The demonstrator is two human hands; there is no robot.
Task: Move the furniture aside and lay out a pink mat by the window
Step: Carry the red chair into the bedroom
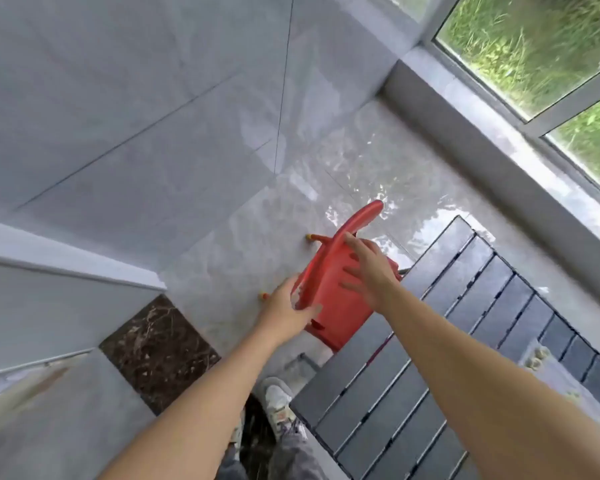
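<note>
The left hand has its grip closed on the lower end of the red chair's curved backrest, thumb over the rim and fingers wrapped underneath. The right hand is released — fingers spread flat, hovering over or lightly touching the chair back, not clasping anything. The chair stands on the pale tiled floor with its seat tucked partly under the dark slatted tabletop; two yellow-tipped legs show on the side away from the table. The window with grass beyond runs along the right, a low ledge below it. No pink mat is in view.

The step in hand looks like clearing the chair from the window side. To do it well, the right hand should close on the upper end of the backrest so both hands share the load — one hand alone would let the chair twist. Draw it straight back from under the tabletop before turning it, lifting the legs clear of the glossy tiles rather than dragging. Mind the feet just below.
</note>
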